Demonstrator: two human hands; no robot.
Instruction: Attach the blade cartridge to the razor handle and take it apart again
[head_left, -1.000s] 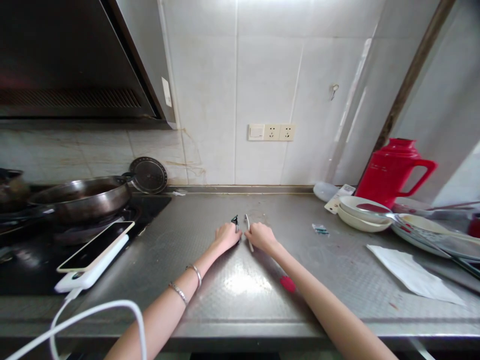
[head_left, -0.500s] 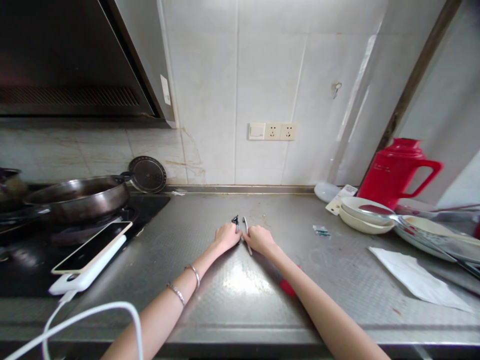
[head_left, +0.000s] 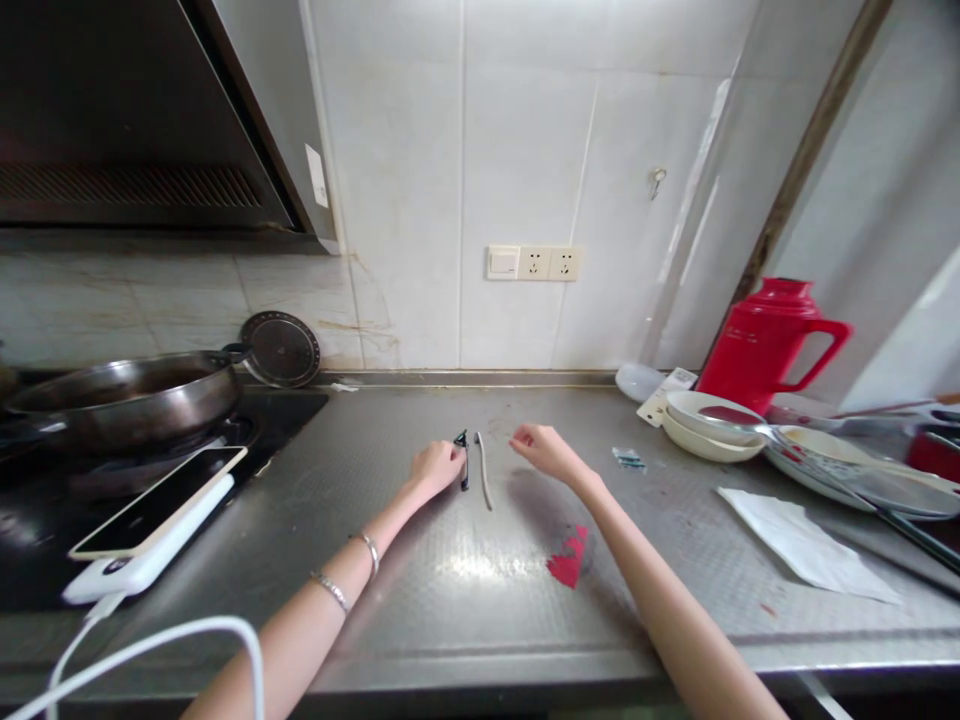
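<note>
On the metal counter my left hand [head_left: 437,467] is closed, its fingertips pinching a slim black item [head_left: 465,470] with a wider head, like a small razor. Just right of it lies a slim white stick [head_left: 484,472] with a dark tip, shaped like a toothbrush; neither hand touches it. My right hand [head_left: 546,450] hovers over the counter to the right, holding nothing, fingers loosely bent and apart. Below that hand, a ragged red scrap [head_left: 570,557] lies on the counter.
At left, a phone [head_left: 161,503] on a white power bank with a cable lies by a steel pan [head_left: 127,405] on the stove. At right are a clear packet [head_left: 628,458], white paper [head_left: 806,545], stacked bowls [head_left: 705,450] and a red thermos jug [head_left: 757,350].
My right hand has let go of the white stick and moved up and right, away from it. The red scrap is now uncovered. My left hand stays on the black item.
</note>
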